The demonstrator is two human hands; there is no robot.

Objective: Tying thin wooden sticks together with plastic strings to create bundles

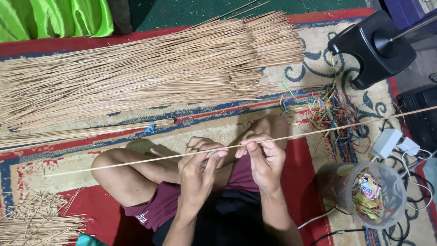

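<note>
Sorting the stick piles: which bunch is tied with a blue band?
The thin bundle lying between the big loose pile and the knees; its blue tie sits near one end. The others are untied.

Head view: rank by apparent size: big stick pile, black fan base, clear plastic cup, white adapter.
1. Big stick pile, largest by far.
2. Black fan base and clear plastic cup look about alike; not ranked.
3. White adapter, smallest.

Patterned carpet (314,41) carries big stick pile (150,68), tied stick bundle (86,133), coloured wire scraps (327,111), plastic container (364,193).
</note>
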